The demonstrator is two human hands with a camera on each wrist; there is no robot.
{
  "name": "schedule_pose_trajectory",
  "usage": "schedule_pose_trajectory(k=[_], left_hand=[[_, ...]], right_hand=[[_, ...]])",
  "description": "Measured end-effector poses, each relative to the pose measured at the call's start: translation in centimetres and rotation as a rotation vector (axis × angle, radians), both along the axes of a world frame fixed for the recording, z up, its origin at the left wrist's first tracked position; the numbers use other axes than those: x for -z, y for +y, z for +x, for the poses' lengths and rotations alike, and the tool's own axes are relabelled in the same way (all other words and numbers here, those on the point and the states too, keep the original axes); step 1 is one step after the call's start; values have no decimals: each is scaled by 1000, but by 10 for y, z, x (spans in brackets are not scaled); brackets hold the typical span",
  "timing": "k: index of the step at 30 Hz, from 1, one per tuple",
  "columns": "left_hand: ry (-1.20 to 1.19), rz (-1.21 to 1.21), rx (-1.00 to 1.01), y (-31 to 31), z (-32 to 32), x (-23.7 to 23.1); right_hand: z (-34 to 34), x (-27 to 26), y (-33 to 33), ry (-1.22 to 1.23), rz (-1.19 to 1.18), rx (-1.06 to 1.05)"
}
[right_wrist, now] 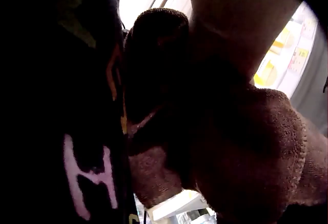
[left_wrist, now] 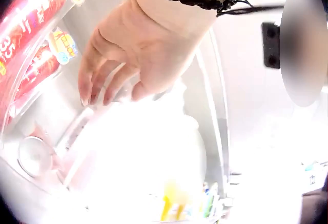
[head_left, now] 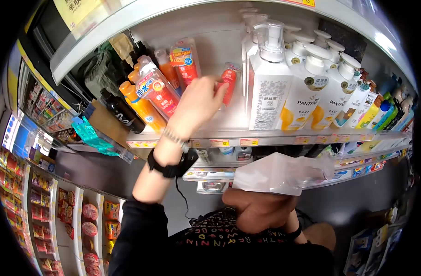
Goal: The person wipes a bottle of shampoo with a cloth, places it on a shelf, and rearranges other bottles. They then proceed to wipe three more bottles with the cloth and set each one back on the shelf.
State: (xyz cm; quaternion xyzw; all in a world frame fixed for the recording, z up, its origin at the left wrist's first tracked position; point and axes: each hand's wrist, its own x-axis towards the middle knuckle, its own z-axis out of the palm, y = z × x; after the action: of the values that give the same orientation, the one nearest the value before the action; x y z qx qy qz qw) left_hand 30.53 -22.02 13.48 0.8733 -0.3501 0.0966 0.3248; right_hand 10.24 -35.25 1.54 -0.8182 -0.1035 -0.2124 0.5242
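Note:
In the head view my left hand reaches over the shelf, its fingertips beside or over a small red tube; contact cannot be told. The left wrist view shows the left hand with fingers loosely bent downward, nothing visible in them, above overexposed white shapes. A brown cloth covers my right hand, whose grip is hidden; only the forearm shows. Against the cloth lies an angular white container with clear plastic at its right. In the right wrist view the brown cloth is dark and bunched around the wrist.
Orange bottles and red sun-care packs stand left of the hand. White pump bottles line the shelf to the right. A shelf edge with price tags runs below, and an upper shelf overhangs. Snack racks stand lower left.

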Motion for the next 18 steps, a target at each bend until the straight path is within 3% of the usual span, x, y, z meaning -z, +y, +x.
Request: schedule_pose_trajectory(k=[2,7,18], left_hand=[[-142,102,-109,-19,46,29],[-31,279,-372,-46,82,35],[23,331,-404,-46,86,41]], right_hand=[[-13,-5,2,-89,-200,74],[-33,-7,1,-236,-521,153],[-30,-7,5,-371,-757,129]])
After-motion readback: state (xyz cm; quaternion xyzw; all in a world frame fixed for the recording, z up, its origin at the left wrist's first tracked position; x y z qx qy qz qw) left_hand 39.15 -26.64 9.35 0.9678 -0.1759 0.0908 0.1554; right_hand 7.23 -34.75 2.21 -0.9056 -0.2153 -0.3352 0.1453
